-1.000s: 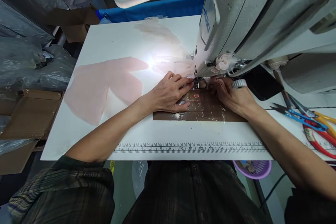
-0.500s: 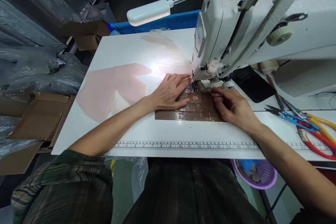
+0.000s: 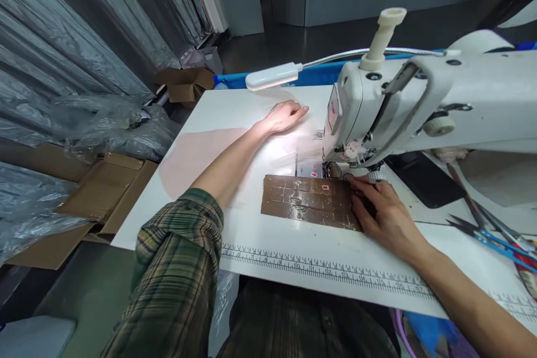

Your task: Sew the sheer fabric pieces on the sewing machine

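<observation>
My left hand [image 3: 284,116] is stretched out far across the white table [image 3: 218,117], fingers flat and open on sheer pink fabric [image 3: 197,151] behind the lamp glare. My right hand [image 3: 384,213] rests on the right end of a shiny brown taped patch [image 3: 306,200] in front of the needle area, fingers curled lightly on it. A small red mark [image 3: 325,187] sits on the patch near the presser foot [image 3: 331,170]. The white sewing machine [image 3: 419,106] stands over the patch at the right.
A gooseneck lamp [image 3: 272,75] hangs over the table's far side. Scissors and snips [image 3: 495,232] lie at the right, near a dark phone [image 3: 423,179]. A printed ruler [image 3: 327,269] runs along the front edge. Cardboard boxes [image 3: 109,190] and plastic-wrapped bundles [image 3: 62,123] crowd the left.
My left hand left the brown patch by the needle and reached far forward onto the pink fabric. My right hand stayed on the patch. The camera tilted up.
</observation>
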`<act>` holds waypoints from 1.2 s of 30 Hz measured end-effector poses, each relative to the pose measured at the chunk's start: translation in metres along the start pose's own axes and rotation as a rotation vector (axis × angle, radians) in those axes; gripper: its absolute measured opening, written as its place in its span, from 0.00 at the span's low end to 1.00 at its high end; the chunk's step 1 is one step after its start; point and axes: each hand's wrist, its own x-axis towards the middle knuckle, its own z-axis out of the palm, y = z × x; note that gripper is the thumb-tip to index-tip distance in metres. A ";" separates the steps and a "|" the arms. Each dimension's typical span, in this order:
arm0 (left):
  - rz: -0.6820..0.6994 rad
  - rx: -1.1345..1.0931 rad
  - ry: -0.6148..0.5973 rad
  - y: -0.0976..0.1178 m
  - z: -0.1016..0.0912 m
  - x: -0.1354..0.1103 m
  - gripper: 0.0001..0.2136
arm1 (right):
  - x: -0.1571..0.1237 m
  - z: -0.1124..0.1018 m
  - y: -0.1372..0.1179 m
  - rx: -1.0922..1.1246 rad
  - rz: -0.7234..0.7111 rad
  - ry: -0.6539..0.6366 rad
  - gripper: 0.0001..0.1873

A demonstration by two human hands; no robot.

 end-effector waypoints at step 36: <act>-0.476 -0.347 0.226 -0.024 -0.011 -0.044 0.04 | -0.005 0.004 0.007 -0.059 0.016 -0.064 0.19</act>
